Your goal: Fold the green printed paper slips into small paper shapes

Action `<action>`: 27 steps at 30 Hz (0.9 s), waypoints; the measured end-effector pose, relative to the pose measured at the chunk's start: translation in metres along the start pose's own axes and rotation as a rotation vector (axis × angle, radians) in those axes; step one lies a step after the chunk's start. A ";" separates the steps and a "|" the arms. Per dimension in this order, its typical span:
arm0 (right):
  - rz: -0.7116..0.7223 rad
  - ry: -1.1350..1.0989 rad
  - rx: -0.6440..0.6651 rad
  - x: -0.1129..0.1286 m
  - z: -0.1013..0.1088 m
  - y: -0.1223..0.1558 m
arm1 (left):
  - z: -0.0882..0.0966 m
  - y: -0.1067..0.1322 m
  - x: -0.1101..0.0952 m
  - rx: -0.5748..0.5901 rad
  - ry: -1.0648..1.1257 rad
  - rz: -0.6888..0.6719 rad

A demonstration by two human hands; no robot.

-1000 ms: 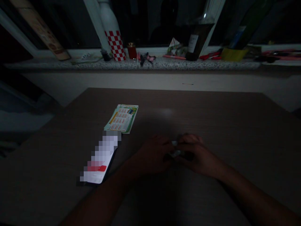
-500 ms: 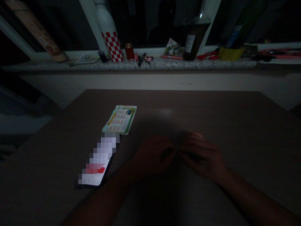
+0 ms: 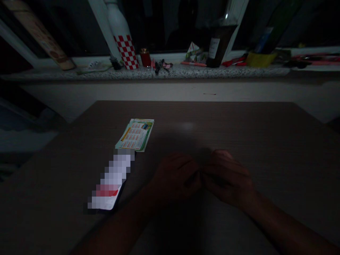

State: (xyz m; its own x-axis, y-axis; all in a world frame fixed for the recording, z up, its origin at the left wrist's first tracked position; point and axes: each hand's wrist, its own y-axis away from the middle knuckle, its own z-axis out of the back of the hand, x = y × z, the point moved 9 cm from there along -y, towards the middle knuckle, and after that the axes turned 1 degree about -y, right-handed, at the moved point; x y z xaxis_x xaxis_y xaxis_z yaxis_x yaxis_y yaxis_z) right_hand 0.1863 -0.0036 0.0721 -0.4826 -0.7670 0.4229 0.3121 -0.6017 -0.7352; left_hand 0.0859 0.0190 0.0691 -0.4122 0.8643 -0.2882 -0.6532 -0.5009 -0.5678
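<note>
Over the middle of the dark table, my left hand [image 3: 176, 175] is closed, its thumb and index finger pinched together. My right hand [image 3: 230, 177] mirrors it, also pinched, and the fingertips of both meet or nearly meet. Whatever small thing sits between the fingertips is hidden by shadow and fingers. To the left of my left hand lies a phone [image 3: 114, 203] with a lit screen, most of it blurred out. Just beyond the phone, a stack of printed calendar cards [image 3: 135, 135] rests on the table.
The wooden table [image 3: 225, 122] ends at a wall under a stone windowsill [image 3: 180, 72]. On the sill stand a white bottle with red checks [image 3: 126, 49], a small red jar [image 3: 145, 58], a dark labelled container [image 3: 215, 49], a red pen [image 3: 193, 64] and a yellow-based holder [image 3: 261, 59].
The fingertips of my hands have come closer together, my left hand shifting slightly right. A thin, shiny bit seen between them before is now out of sight.
</note>
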 end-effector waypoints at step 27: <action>0.000 0.124 -0.119 0.010 0.018 -0.005 | 0.003 0.002 0.034 0.021 -0.255 0.193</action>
State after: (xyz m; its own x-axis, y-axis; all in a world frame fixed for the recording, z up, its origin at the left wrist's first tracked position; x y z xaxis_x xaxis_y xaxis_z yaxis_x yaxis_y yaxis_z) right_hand 0.1948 -0.0127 0.0896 -0.5818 -0.7296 0.3595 0.2170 -0.5652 -0.7959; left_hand 0.0688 0.0468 0.0605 -0.6740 0.7151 -0.1851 -0.5595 -0.6578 -0.5042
